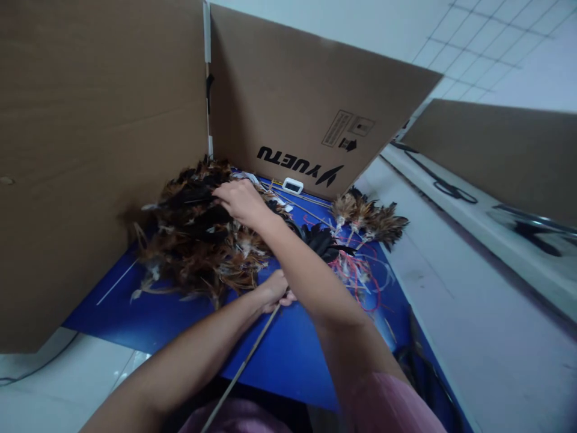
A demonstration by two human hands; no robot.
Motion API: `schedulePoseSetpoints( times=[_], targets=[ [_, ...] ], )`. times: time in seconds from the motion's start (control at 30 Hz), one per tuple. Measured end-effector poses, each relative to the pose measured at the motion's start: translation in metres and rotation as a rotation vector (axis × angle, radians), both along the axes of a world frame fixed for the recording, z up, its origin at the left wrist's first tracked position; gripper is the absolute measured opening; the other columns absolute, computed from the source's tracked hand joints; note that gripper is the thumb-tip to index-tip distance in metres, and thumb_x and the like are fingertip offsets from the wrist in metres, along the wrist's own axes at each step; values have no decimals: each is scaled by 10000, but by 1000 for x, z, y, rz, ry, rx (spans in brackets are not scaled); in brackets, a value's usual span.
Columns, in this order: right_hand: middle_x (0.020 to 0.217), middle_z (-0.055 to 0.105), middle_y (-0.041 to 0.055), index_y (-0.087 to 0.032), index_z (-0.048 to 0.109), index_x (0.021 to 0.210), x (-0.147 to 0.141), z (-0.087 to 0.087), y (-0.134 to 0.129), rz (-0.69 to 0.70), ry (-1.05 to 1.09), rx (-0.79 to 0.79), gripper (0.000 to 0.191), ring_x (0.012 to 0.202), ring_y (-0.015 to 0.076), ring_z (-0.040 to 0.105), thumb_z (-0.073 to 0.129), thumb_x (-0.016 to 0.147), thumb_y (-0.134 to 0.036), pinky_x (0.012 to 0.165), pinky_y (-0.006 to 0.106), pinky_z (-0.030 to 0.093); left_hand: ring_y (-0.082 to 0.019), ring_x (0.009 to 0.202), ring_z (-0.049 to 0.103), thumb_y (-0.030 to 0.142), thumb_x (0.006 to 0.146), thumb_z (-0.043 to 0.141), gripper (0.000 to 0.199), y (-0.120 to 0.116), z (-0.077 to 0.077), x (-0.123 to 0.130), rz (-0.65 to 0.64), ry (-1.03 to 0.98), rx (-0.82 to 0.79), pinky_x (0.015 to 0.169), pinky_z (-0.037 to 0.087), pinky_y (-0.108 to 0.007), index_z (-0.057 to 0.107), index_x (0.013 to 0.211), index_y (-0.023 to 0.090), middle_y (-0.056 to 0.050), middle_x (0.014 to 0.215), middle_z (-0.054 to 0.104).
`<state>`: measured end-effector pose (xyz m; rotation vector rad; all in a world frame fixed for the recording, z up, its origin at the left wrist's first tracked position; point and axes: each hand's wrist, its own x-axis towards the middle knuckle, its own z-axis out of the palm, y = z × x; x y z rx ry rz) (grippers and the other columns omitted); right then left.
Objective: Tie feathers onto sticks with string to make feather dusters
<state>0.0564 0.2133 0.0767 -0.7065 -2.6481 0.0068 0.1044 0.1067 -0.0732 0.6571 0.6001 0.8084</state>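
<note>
My left hand (276,290) is closed around a thin stick (243,364), which slants down toward my body. Black feathers (322,240) show beyond my right forearm, in line with the stick; whether they join it is hidden. Crossing above the left arm, my right hand (243,201) reaches to a large heap of brown and black feathers (202,246). Its fingers are bent together at black feathers (192,195) on top of the heap, and the fingertips are partly buried.
Brown feather bunches (369,219) lie at the right edge of the blue tabletop (297,355), near tangled pink string (356,273). A white-framed device (293,186) and thin sticks (311,199) lie by the back cardboard panel (311,102). Another cardboard panel (99,132) stands left.
</note>
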Motion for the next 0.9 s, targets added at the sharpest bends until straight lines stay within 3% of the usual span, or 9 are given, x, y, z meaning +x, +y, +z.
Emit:
schedulePoseSetpoints(
  times=[0.1,0.23,0.37,0.5,0.7,0.83,0.9],
  targets=[
    [838,686,1,-193,699,890,52,17,-13,23,256,-195,180,818,159,602,551,829,-110,792,279,387,-28,355,305,404,757,662,306,-1,8,2,-16,32,-13,311,109,-149,549,848,135,28,576,467],
    [698,678,-72,-237,713,893,130,29,-47,-63,451,-275,184,695,133,610,565,798,-184,754,277,449,-21,356,309,424,780,641,342,-3,15,0,-24,55,-20,304,120,-134,555,921,124,28,599,480],
    [817,721,-31,-243,736,898,201,25,-81,-182,436,-428,231,810,159,646,578,758,-150,833,345,470,-17,358,318,399,793,635,317,-3,16,-1,-27,61,-32,301,114,-116,557,947,134,31,608,491],
    [987,717,15,-250,736,937,253,6,-98,-144,200,-359,355,1036,182,615,505,752,-55,968,409,423,-18,348,319,334,786,647,251,-3,16,-1,-21,76,-62,286,130,-112,579,886,114,19,578,505],
    [1179,650,56,-255,723,1003,291,-38,-107,-384,-130,-142,393,1256,231,455,495,791,-15,998,454,353,2,352,316,288,833,602,193,-6,18,0,-50,115,-52,275,133,-96,581,883,103,-83,761,641],
    [1338,545,96,-241,658,1154,289,-56,-124,-550,-248,9,432,1334,298,335,505,810,-30,993,498,290,5,348,309,272,863,563,182,-5,18,1,-14,133,-25,274,162,-90,591,882,93,-85,753,643],
    [1354,523,118,-209,620,1207,281,-63,-136,-548,-243,58,449,1341,311,301,521,802,-42,1002,509,261,4,343,304,268,866,559,180,-3,18,1,6,137,-13,271,167,-88,594,880,93,-60,708,621]
  ],
)
